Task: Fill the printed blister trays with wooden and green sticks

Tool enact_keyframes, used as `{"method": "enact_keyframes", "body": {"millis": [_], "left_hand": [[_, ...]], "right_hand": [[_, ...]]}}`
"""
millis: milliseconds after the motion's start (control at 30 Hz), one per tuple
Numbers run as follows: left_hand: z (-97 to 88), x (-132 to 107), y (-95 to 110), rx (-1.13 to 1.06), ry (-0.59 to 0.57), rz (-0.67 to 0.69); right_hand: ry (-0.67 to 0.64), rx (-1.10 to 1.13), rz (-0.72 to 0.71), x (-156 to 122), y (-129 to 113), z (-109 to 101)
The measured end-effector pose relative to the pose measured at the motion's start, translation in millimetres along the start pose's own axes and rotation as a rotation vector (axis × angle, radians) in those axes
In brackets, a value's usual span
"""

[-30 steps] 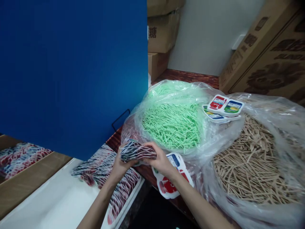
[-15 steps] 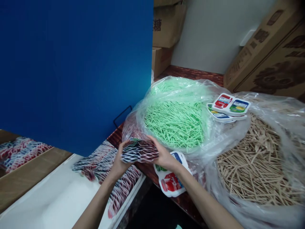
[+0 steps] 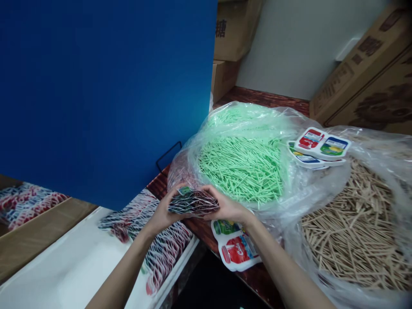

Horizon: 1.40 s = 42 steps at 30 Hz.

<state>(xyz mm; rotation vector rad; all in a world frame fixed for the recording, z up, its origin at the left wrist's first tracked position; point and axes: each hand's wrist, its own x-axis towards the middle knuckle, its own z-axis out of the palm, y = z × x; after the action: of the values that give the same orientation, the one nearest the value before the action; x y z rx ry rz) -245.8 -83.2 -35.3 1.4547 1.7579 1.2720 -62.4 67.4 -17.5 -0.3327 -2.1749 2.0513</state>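
Between my left hand (image 3: 164, 216) and my right hand (image 3: 229, 208) is a stack of thin printed packets (image 3: 193, 202), its wavy edges turned toward me. Fingers and thumbs of both hands close on the two ends of the stack. Below my right wrist lies a flat card (image 3: 240, 251) printed with a red cola picture and a green one, partly hidden by the forearm. Left of my left forearm, rows of similar wavy-edged packets (image 3: 170, 249) rest in a white tray (image 3: 86, 262).
An open plastic bag of green sticks (image 3: 241, 167) lies ahead, with a bag of brown sticks (image 3: 357, 231) to the right. Printed cards (image 3: 322, 146) rest on the bags. A big blue panel (image 3: 106, 94) blocks the left. Cardboard boxes (image 3: 363, 73) stand behind.
My hands tilt the packet stack slightly, and its edges look more pressed together. The view has shifted a little, so the bags and cards sit further right.
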Motion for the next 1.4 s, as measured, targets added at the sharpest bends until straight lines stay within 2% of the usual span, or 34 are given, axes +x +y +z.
{"method": "enact_keyframes", "body": {"millis": [100,233,300,400,533,700,867,933,1033,1133,1200,1300,1400], "left_hand": [[7.2,0.2,-5.3,-0.049,0.080,-0.066],[17.1,-1.2,-8.3,-0.109,0.258,-0.123],[17.8,-2.2,-3.8,-0.137,0.289,-0.113],[15.3,-4.7,1.4,-0.142,0.268,-0.080],[14.1,-6.8,-5.7,-0.020,0.262,-0.003],[17.4,-5.3,-14.2,-0.136,0.201,-0.103],[17.6,2.6,-16.1,-0.203,0.181,-0.128],[9.4,6.2,-10.0,-0.251,0.138,-0.125],[-18.5,3.7,6.9,-0.290,0.088,-0.126],[-56.8,-17.4,21.4,-0.266,0.104,-0.163],[-79.7,-44.2,23.4,-0.215,0.131,-0.238],[-101.8,-100.3,12.5,-0.163,0.111,-0.422],[-110.3,-163.9,-10.7,-0.146,0.104,-0.655]], "right_hand": [[0.066,0.062,-0.029,2.0,3.8,2.3],[0.286,0.058,-0.096,2.5,1.0,14.4],[0.358,-0.006,-0.123,1.3,-5.0,19.4],[0.381,-0.092,-0.154,-0.8,-10.5,22.2],[0.344,-0.096,-0.110,0.5,2.5,21.2],[0.366,-0.166,-0.105,4.9,21.7,23.3],[0.409,-0.225,-0.076,10.4,23.1,22.9],[0.422,-0.281,-0.081,12.5,13.8,25.8],[0.398,-0.349,-0.120,15.8,-10.5,42.2],[0.318,-0.366,-0.147,19.3,-32.0,74.5],[0.220,-0.358,-0.135,20.8,-35.6,102.0],[0.015,-0.352,-0.074,19.6,-22.3,143.7],[-0.229,-0.377,-0.015,13.2,2.4,176.1]]}}
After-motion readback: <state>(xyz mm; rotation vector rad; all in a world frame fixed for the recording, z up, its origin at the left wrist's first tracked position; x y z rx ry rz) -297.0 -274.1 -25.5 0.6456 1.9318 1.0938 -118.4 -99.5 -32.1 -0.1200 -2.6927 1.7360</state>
